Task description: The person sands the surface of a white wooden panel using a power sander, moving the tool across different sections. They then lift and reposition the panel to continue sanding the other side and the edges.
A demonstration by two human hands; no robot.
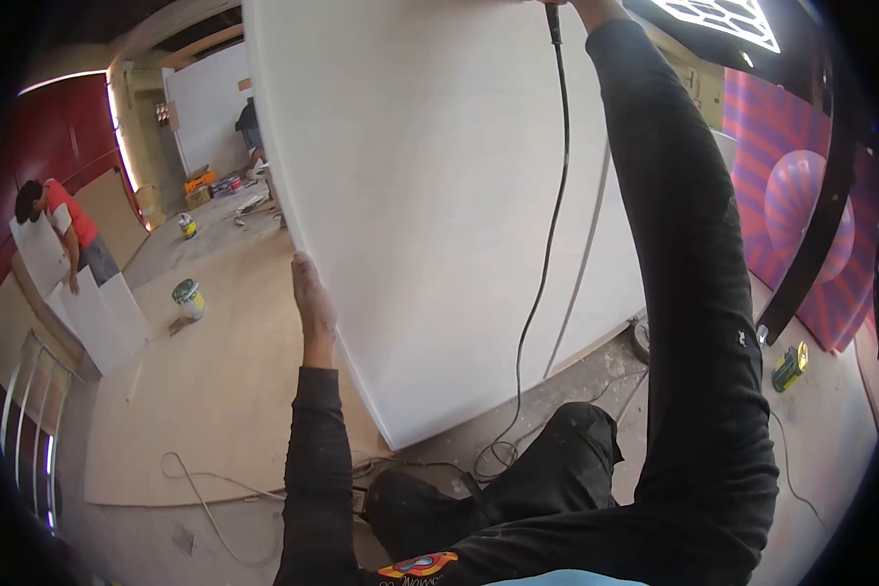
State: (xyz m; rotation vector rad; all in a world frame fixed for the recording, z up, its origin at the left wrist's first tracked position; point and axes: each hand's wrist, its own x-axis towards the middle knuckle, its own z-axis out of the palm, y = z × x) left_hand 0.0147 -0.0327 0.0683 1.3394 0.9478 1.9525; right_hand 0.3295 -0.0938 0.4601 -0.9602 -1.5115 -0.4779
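A large white panel [439, 234] stands tilted in front of me, with its lower corner close to the floor. My left hand [314, 298] rests against the panel's left edge, fingers stretched out and together. At the top edge of the view my right hand [588, 8] is mostly cut off. A black power cord [563, 146] runs down from beside it, across the panel's face, to loops on the floor. The corded power tool at the cord's upper end lies almost wholly out of view.
Wooden sheet [225, 391] covers the floor at left; a loose cable [205, 508] crosses it. Paint cans [188, 299] stand around. A person in a red shirt [73, 220] handles white boards. At right are a patterned pink panel [772, 186] and a yellow-green can [791, 366].
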